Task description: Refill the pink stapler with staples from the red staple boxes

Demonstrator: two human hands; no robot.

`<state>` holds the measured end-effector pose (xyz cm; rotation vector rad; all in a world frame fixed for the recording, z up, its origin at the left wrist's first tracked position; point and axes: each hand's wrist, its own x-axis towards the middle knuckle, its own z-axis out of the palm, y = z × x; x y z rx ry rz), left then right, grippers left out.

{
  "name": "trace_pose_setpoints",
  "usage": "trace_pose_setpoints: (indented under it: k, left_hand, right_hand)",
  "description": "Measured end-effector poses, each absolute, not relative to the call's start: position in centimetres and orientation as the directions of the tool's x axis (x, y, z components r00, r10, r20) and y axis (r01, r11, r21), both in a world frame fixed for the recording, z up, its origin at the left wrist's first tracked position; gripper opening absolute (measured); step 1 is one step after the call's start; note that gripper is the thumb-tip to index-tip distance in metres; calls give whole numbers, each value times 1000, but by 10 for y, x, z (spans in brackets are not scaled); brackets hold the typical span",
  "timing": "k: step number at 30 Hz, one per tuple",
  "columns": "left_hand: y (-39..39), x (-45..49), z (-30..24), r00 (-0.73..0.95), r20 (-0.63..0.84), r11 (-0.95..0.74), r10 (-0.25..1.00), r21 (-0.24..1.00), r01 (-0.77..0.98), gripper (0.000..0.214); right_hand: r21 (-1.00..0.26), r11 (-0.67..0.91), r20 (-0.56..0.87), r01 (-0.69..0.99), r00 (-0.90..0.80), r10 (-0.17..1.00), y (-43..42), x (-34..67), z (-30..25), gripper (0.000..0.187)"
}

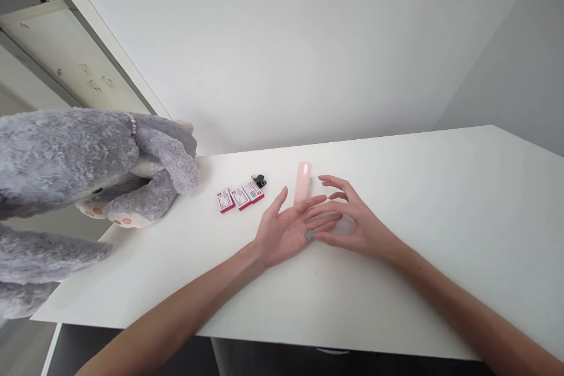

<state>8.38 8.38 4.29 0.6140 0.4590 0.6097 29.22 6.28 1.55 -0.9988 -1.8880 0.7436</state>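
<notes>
My left hand (286, 234) is open above the white desk, palm up and fingers stretched to the right. A small flat grey piece (309, 234), perhaps a short strip of staples, lies at its palm by the base of the fingers. My right hand (352, 220) is open beside it, fingers curved and apart. The right thumb tip is at the grey piece's edge; I cannot tell whether it touches. Behind my left fingers lies a long pale pink object (303, 181), like a stapler, its near end hidden by the hand.
Three small red-and-white boxes (240, 198) sit left of the pink object on the white desk (423, 217). Small black items with metal parts (259, 180) lie behind them. A large grey plush toy (79, 158) takes up the desk's left end. A white wall (308, 53) stands behind.
</notes>
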Motion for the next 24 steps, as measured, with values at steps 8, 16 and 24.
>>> trace_pose_setpoints:
  k: [8, 16, 24]
  left_hand:
    - [83, 83, 42, 749, -237, 687, 619, 626, -369, 73]
    - [87, 84, 36, 676, -209, 602, 706, 680, -419, 64]
    - [95, 83, 36, 543, -184, 482, 819, 734, -479, 40]
  right_hand:
    - [-733, 568, 408, 374, -427, 807, 66, 293, 6, 14]
    - [-801, 471, 398, 370, -259, 880, 68, 296, 11, 13]
    - [-855, 375, 345, 359, -146, 927, 69, 298, 12, 17]
